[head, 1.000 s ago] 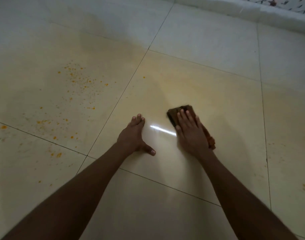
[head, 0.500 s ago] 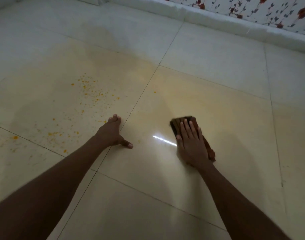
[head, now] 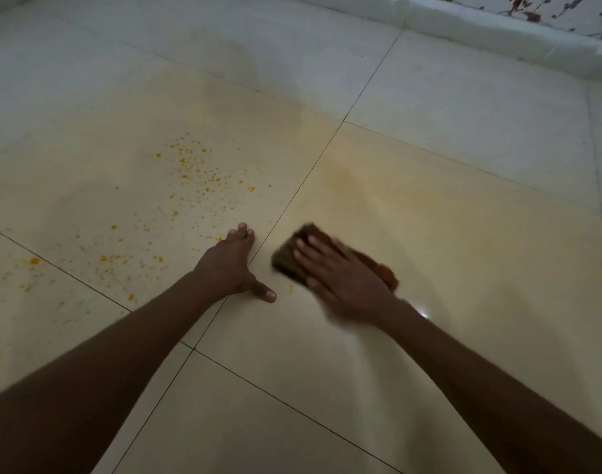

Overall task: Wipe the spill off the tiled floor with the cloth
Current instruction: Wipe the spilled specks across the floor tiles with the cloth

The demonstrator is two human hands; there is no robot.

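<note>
A folded brown cloth (head: 287, 258) lies flat on the pale tiled floor (head: 463, 254). My right hand (head: 340, 278) presses down on it, fingers spread over its top, and looks motion-blurred. My left hand (head: 232, 266) rests flat on the floor just left of the cloth, on a grout line, holding nothing. Orange specks of spill (head: 197, 176) are scattered over the tile to the left, beyond and beside my left hand. A faint yellowish smear (head: 347, 172) covers the tiles past the cloth.
A white skirting ledge (head: 497, 42) runs along the far edge of the floor, with floral-patterned wall (head: 545, 8) above it. One orange speck (head: 290, 287) lies between my two hands. More orange blotches (head: 34, 261) sit at far left.
My right hand has slid the cloth leftward, closer to my left hand. My left hand shifted left onto the grout line, and my view swung.
</note>
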